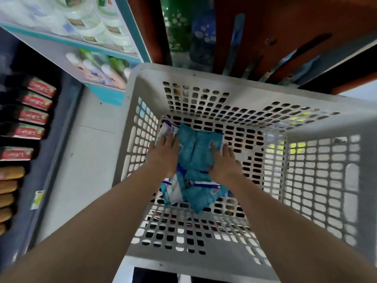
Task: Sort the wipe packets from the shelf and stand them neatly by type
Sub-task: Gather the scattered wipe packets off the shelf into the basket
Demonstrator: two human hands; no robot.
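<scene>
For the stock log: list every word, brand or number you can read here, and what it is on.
Nothing here is readable; all print is blurred.
Teal wipe packets in the basket: print unreadable.
Red labels on dark packs, left: pale characters, unreadable.
Shelf-edge tag: unreadable.
Bottle labels: unreadable.

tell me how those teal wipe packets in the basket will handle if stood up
Probably soft and floppy: the teal wipe packets look puffy and lie slumped across each other in the basket. Their film wrap looks smooth, so likely slippery, and one may tip unless propped against neighbours.
</scene>
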